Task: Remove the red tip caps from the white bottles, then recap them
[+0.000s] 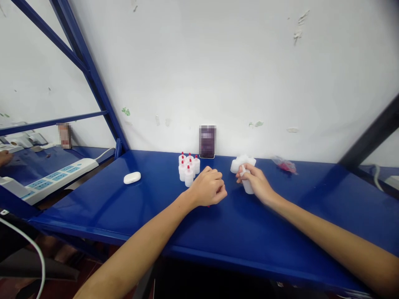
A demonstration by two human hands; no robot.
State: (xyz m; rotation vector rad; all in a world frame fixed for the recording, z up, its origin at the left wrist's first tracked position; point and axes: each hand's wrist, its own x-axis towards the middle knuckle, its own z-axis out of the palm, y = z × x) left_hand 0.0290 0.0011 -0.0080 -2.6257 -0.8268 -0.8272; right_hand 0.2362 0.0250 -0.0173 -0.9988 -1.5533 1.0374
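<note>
My right hand (256, 181) grips a small white squeeze bottle (248, 187) with a pointed nozzle and no red cap on it. Just behind it lies a cluster of white bottles (238, 163), partly covered by my fingers. My left hand (208, 187) is curled closed above the table, its fingers turned down and inward, so whatever they hold is hidden. A tiny red piece (208, 206) shows below that hand. To the left of it, several white bottles with red caps (188, 176) stand upright in a tight group.
A phone (207, 143) leans on the wall at the back of the blue table (149, 211). A clear bag with red pieces (286, 167) lies to the right. A white earbud case (132, 177) sits at left, with a power strip (67, 172) and another person's hand (5, 158) beyond.
</note>
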